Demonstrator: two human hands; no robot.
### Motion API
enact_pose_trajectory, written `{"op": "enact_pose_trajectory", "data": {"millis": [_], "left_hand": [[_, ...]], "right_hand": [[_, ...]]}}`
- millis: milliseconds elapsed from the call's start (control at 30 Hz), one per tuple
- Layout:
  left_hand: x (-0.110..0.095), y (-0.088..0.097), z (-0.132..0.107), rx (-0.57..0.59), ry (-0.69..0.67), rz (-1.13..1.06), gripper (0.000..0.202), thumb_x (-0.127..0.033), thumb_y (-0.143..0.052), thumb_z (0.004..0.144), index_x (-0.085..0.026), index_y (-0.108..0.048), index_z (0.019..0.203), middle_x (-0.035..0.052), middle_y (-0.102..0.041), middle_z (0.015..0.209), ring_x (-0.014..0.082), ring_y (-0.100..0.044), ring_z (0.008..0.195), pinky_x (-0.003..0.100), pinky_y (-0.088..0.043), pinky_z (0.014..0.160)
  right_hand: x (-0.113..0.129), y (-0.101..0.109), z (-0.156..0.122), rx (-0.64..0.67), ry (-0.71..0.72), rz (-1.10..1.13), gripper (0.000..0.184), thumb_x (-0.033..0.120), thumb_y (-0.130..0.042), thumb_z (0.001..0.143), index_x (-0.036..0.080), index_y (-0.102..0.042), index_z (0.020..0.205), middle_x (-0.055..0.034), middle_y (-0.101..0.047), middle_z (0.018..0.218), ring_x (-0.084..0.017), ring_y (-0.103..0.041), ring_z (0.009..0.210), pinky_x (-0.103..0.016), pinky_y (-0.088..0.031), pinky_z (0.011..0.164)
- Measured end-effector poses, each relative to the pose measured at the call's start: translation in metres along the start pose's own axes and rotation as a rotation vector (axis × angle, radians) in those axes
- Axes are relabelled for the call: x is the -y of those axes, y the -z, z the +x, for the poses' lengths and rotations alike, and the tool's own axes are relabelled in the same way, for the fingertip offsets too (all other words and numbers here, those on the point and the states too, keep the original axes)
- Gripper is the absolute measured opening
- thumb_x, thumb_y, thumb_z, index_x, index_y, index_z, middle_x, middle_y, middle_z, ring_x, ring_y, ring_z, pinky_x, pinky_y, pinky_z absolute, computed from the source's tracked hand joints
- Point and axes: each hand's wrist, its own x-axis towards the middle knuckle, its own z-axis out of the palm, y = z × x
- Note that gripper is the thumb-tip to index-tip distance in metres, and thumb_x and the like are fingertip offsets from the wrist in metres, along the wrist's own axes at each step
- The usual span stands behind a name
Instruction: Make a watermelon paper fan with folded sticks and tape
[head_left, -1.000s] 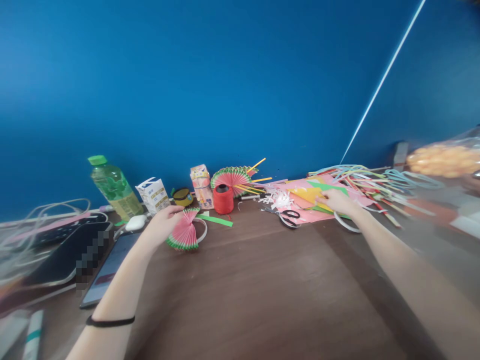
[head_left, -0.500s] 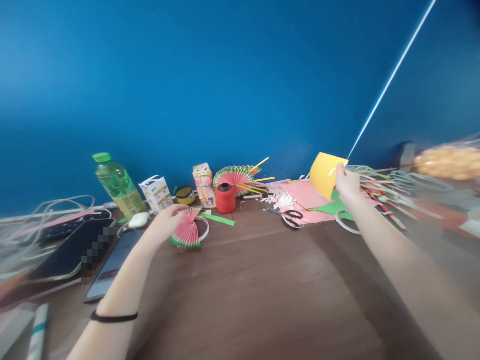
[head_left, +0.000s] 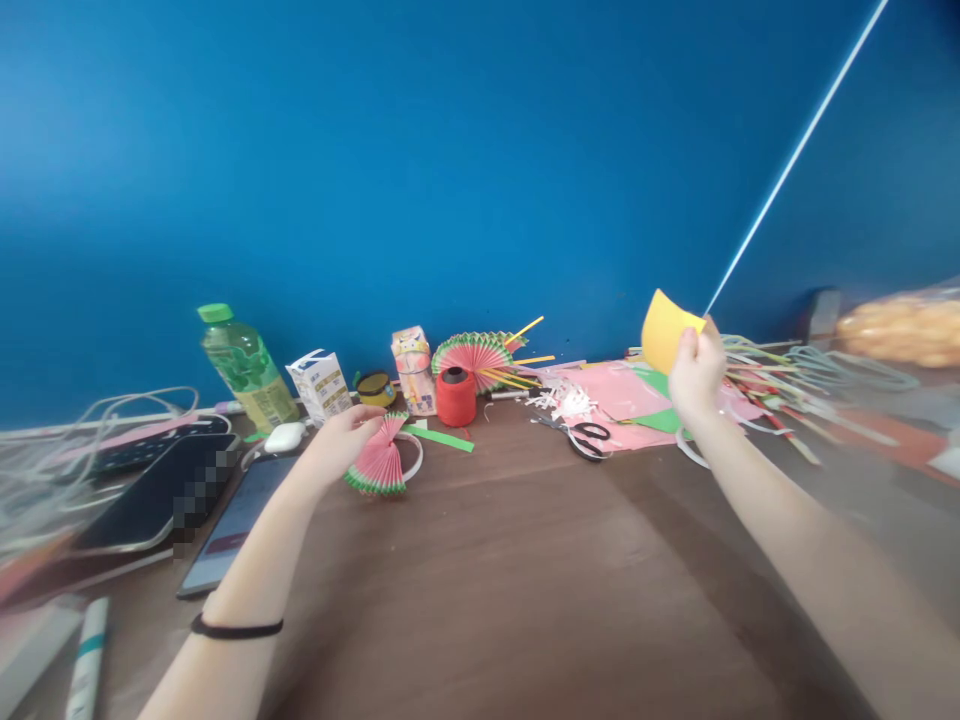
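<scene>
While the right hand has its fingers closed on a yellow sheet, that sheet is held raised off the tabletop at right, plain and curved, one corner uppermost. The left hand has its fingers at the upper left edge of a pleated fan, pink with green rims, at left; whether they grip it cannot be determined. A blue wall bounds the rear. Scissors lie at the front of pink paper; a broad stretch of tabletop shows between the forearms.

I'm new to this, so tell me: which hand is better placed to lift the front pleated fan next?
Probably the left hand: it's right at the front pleated fan. The right hand is farther off, holding yellow paper.
</scene>
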Motion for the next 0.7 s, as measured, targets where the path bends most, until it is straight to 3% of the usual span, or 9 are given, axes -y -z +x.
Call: {"op": "enact_pose_trajectory", "data": {"millis": [33,67,167,267,367,500,700], "left_hand": [[-0.003,0.001,-0.002,0.01,-0.003,0.002,0.041,-0.041,-0.045,0.073,-0.019,-0.063,0.102,0.0042,-0.065,0.109,0.0226,-0.06,0.097,0.029,-0.047,0.084],[-0.006,0.002,-0.004,0.02,-0.01,0.006,0.041,-0.042,-0.044,0.073,-0.019,-0.063,0.101,0.0043,-0.064,0.111,0.0233,-0.059,0.1,0.03,-0.046,0.086],[-0.017,0.004,-0.011,0.102,-0.055,-0.02,0.037,-0.044,-0.045,0.07,-0.019,-0.066,0.09,0.0039,-0.066,0.104,0.0243,-0.059,0.099,0.031,-0.044,0.088],[-0.028,0.001,-0.018,0.212,-0.075,-0.142,0.034,-0.04,-0.044,0.071,-0.017,-0.064,0.088,0.0048,-0.07,0.091,0.0223,-0.062,0.092,0.03,-0.046,0.083],[-0.033,-0.012,-0.023,0.293,-0.182,-0.094,0.031,-0.041,-0.044,0.073,-0.02,-0.064,0.085,0.0024,-0.07,0.086,0.0216,-0.063,0.086,0.031,-0.047,0.081],[-0.031,-0.044,-0.029,0.403,-0.334,0.051,0.03,-0.033,-0.042,0.078,-0.024,-0.064,0.095,0.0004,-0.065,0.107,0.0197,-0.057,0.103,0.031,-0.041,0.093],[-0.021,-0.085,-0.033,0.269,-0.464,0.098,0.04,-0.023,-0.036,0.083,-0.013,-0.049,0.12,0.0115,-0.052,0.126,0.0208,-0.044,0.12,0.035,-0.033,0.102]], "right_hand": [[0.012,0.002,-0.01,-0.036,0.063,-0.026,0.041,0.036,-0.017,0.088,0.02,-0.044,0.061,-0.0169,-0.057,0.084,-0.026,-0.051,0.093,-0.041,-0.036,0.078],[0.027,0.005,-0.023,0.036,0.156,-0.053,0.041,0.038,-0.022,0.088,0.02,-0.046,0.059,-0.0147,-0.058,0.079,-0.025,-0.053,0.089,-0.039,-0.038,0.076],[0.074,0.014,-0.083,0.52,0.379,-0.069,0.045,0.035,-0.029,0.09,0.018,-0.054,0.056,-0.0089,-0.06,0.064,-0.021,-0.057,0.068,-0.034,-0.043,0.063],[0.115,0.024,-0.144,0.835,0.613,0.062,0.034,0.025,-0.032,0.091,0.02,-0.065,0.084,-0.0051,-0.068,0.093,-0.019,-0.06,0.083,-0.032,-0.046,0.072],[0.144,0.031,-0.18,0.918,0.793,0.131,0.031,0.028,-0.035,0.091,0.019,-0.061,0.107,-0.0056,-0.064,0.111,-0.021,-0.056,0.099,-0.036,-0.044,0.082],[0.163,0.034,-0.191,0.99,0.818,0.196,0.037,0.039,-0.041,0.088,0.018,-0.056,0.114,-0.007,-0.06,0.118,-0.022,-0.055,0.099,-0.037,-0.044,0.083],[0.161,0.029,-0.194,0.994,0.726,0.351,0.045,0.039,-0.046,0.085,0.015,-0.051,0.122,-0.0104,-0.055,0.125,-0.023,-0.049,0.111,-0.038,-0.04,0.094]]}}
